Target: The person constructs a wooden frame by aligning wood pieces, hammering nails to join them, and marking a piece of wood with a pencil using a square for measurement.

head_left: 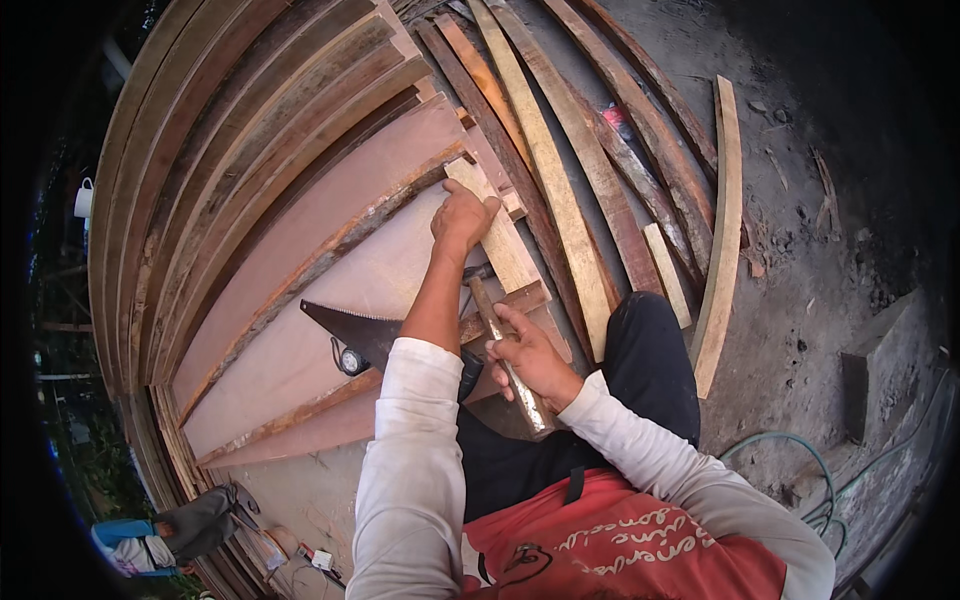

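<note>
My left hand [463, 215] is closed at the upper part of a short pale board [508, 255], which lies across the ends of a panel's wooden ribs. Whether a small item is also pinched in its fingers cannot be seen. In my right hand [535, 360] is a hammer [522, 398], gripped by its worn handle; the dark head points away from me, close to the pale board. A handsaw [355, 328] lies on the light panel [370, 262], teeth facing away, partly hidden by my left forearm. Beside it rests a small round black-and-white object [350, 361].
Long curved-looking timbers [235, 150] stand stacked along the panel's far left. Loose planks [560, 190] lie beyond the panel at the right, plus one separate strip [722, 240]. A concrete block [885, 365] and green hose [815, 455] sit on the ground. Dark and blue clothing [205, 520] shows lower left.
</note>
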Demonstrator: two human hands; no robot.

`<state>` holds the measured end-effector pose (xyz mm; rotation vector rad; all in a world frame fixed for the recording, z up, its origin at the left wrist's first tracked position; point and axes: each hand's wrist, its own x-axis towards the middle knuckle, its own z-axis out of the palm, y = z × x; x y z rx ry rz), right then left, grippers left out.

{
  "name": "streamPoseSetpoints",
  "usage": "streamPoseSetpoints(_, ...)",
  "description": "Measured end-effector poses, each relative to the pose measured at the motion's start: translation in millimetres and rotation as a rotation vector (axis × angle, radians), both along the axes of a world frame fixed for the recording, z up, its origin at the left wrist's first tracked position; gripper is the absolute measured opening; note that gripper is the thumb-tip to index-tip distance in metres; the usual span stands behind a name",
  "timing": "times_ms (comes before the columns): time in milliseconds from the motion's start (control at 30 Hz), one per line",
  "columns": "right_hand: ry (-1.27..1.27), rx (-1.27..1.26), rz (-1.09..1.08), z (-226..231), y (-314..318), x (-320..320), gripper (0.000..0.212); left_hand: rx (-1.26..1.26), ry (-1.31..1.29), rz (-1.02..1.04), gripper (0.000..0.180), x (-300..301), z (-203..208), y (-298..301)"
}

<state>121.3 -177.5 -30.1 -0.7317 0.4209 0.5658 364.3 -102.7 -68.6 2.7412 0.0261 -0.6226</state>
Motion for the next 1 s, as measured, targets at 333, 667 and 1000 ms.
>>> streamPoseSetpoints(333,-0.052,-0.057,0.123,4,-6,-8,0.076,0.051,-0.138,-0.021,0.072,-3,-8,-3)
streamPoseSetpoints(667,-0.032,0.01,0.122,3,-17,-11,0.072,0.034,-0.132,-0.018,0.08,-4,-6,-2)
streamPoseSetpoints(1000,-0.039,-0.046,0.074,-3,-8,-14,0.069,0.027,-0.129,-0.034,0.079,-4,-6,-4)
